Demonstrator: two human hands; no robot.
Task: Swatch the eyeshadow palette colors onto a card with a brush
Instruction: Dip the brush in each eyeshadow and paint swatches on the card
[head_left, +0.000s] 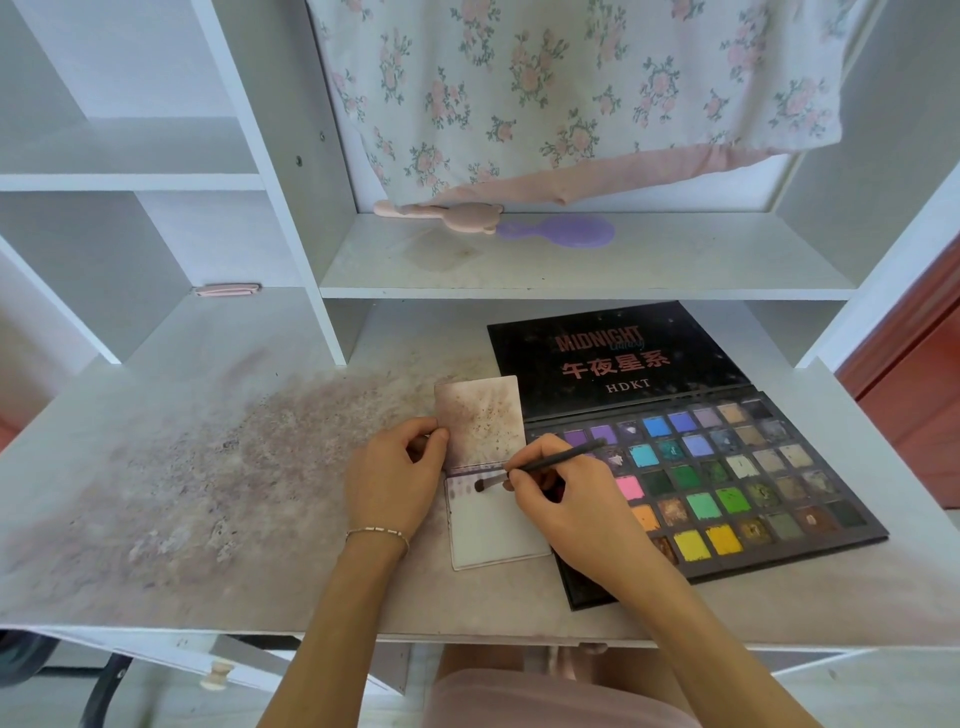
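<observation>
A white card (493, 525) lies on the desk just left of the open black eyeshadow palette (727, 478). A second, powder-stained card (480, 418) overlaps its top edge. My right hand (571, 504) pinches a thin dark brush (550, 460), and the bristle tip touches the white card near its top left, beside faint purple swatches. My left hand (395, 478) rests at the cards' left edge, fingers curled against the stained card. The palette's lid (613, 358) lies flat behind the colour pans.
The white desk (208, 467) is smeared with purplish powder on its left half. A shelf above holds a pink bear-shaped brush (452, 214) and a purple brush (561, 232). A floral cloth (571, 93) hangs behind. A pink clip (227, 290) lies on the left ledge.
</observation>
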